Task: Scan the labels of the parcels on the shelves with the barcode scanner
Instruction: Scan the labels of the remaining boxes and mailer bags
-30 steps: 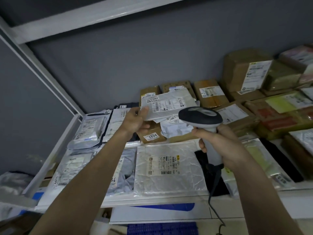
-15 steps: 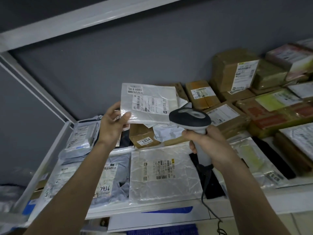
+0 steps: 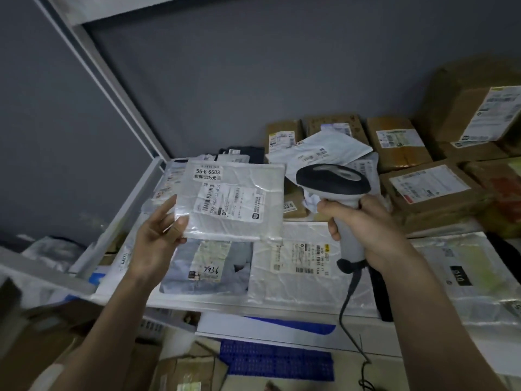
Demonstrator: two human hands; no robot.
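Left hand (image 3: pixel 158 235) held a flat white poly parcel (image 3: pixel 234 201) up over the front of the shelf (image 3: pixel 135 198), thumb on the parcel's top face, fingers underneath at its lower left corner. The parcel faced up toward the camera. Its label (image 3: pixel 229 203) read partly "502-602"; a smaller sticker (image 3: pixel 207 174) at the top read "56-6 6603".

Right hand (image 3: pixel 363 227) was wrapped fully round the pale handle of the barcode scanner (image 3: pixel 332 179), fingers curled tight. The scanner's dark head sat just right of the held parcel, close to its upper right edge; whether they touched could not be told. The black cable (image 3: pixel 349 300) dropped from the handle base down past the shelf edge.

Shelf contents, white metal shelf with a raised left rail:
- front row, lying flat: a grey bag marked "7936" (image 3: pixel 207 266), partly under the held parcel; beside it on the right a silver-white mailer (image 3: pixel 304 269) with a printed label; further right a clear bag (image 3: pixel 465 277) with a dark tag.
- back row against the grey wall: several brown cardboard boxes (image 3: pixel 400 142) with white labels, stacked higher at the right.
- a white mailer (image 3: pixel 324 150) lay tilted across the boxes behind the scanner head.
- a dark packet (image 3: pixel 242 153) at the back left.

Below the shelf: a blue perforated crate (image 3: pixel 276 359) and a cardboard carton (image 3: pixel 191 373); contents not visible.
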